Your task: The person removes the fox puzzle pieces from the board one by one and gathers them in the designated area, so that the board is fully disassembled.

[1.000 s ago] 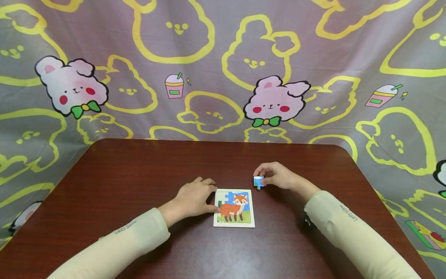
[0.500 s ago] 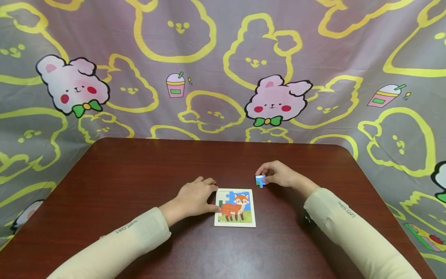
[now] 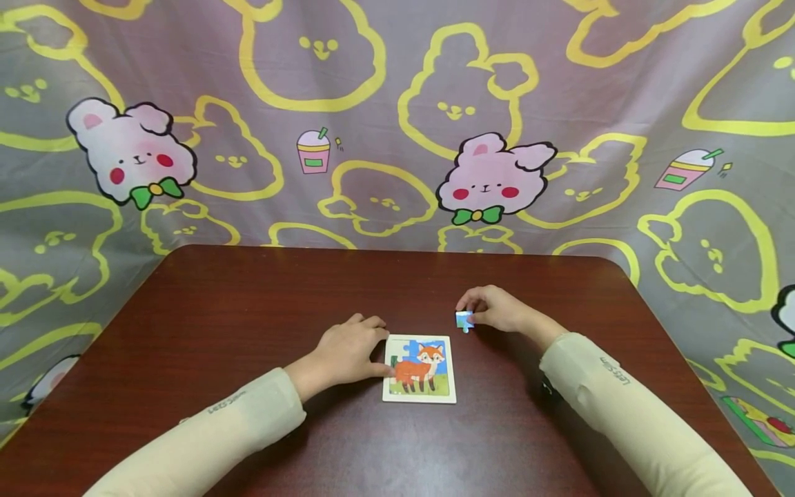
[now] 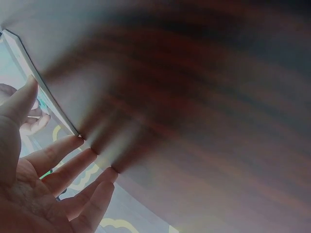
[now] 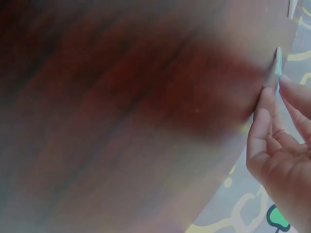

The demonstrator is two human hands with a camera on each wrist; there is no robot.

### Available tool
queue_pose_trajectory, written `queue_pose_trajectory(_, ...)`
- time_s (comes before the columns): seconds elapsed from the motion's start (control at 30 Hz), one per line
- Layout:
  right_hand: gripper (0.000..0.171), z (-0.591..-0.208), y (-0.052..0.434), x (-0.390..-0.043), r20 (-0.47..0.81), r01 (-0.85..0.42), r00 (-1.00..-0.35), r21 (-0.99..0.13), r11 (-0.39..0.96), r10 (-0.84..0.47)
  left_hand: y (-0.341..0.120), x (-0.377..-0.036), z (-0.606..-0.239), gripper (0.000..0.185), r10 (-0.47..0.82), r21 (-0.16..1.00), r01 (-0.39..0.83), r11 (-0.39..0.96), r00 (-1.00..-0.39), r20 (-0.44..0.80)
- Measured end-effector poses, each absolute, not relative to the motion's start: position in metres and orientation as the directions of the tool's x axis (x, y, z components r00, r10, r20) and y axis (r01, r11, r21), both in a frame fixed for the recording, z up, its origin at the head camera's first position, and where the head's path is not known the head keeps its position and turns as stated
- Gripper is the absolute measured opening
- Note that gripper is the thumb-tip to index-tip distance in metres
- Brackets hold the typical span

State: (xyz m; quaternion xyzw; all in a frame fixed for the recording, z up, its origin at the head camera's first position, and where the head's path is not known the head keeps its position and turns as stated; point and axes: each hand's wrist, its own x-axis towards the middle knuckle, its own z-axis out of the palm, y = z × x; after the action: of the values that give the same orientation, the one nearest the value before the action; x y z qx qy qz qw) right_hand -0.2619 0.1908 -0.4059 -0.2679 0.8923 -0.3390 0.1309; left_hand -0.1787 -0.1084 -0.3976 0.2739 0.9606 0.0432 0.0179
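Observation:
A square jigsaw puzzle (image 3: 419,399) in a pale frame lies flat near the table's middle, showing an orange fox; a bare pale gap is at its upper left. My left hand (image 3: 346,352) rests at its left side, fingers spread, thumb on the left edge and index fingertip by the top left corner. In the left wrist view the fingertips (image 4: 114,170) touch the table. Beyond the puzzle's upper right, my right hand (image 3: 499,309) pinches a blue puzzle piece (image 3: 464,320) between thumb and fingers. From the right wrist view this piece (image 5: 278,68) appears edge-on.
The dark reddish-brown table (image 3: 298,290) has rounded far corners. A grey curtain (image 3: 373,145) with yellow outlines and rabbit faces hangs behind it and at both sides. Pale sleeves (image 3: 615,393) cover both forearms.
The puzzle piece has shifted very slightly to the right and tilted a little in my right hand. My left hand and the puzzle stay in place.

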Motion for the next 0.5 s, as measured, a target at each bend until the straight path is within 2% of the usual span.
queue_pose_trajectory(0.27, 0.020, -0.399, 0.191, -0.260, -0.009, -0.415, -0.832, -0.655, 0.631, -0.555, -0.107, -0.180, -0.398, 0.071, 0.528, 0.094, 0.525, 0.846, -0.849, -0.017)
queue_pose_trajectory(0.5, 0.021, -0.393, 0.172, -0.252, -0.016, -0.451, -0.794, -0.655, 0.606, -0.608, -0.107, -0.180, -0.398, 0.071, 0.523, 0.095, 0.520, 0.849, -0.852, -0.020)
